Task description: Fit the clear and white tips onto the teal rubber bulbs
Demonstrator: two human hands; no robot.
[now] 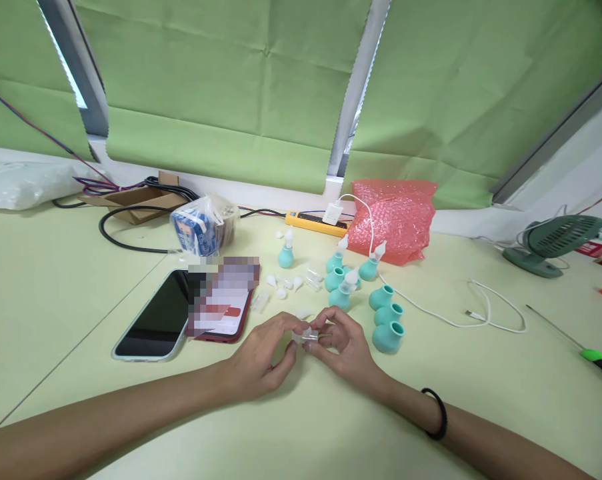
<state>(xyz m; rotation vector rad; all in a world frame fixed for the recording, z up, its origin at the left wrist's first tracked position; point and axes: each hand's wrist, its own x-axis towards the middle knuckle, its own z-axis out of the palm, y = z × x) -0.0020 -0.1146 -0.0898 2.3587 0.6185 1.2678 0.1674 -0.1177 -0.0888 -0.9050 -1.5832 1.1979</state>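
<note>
Clear plastic tube (311, 336), pinched between thumb and fingers of left hand (265, 357) and right hand (348, 350), over the pale table (301, 433)! Beyond the right hand, teal bulbs (387, 339) cluster; farther back, red bubble wrap (393, 223) before green blinds (221, 80).

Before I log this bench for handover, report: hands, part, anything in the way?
Left hand, right hand: both pinching small clear part. Nearest teal bulb sits beside right hand; red-cased phone lies beyond left hand. Neither covers the part.
</note>
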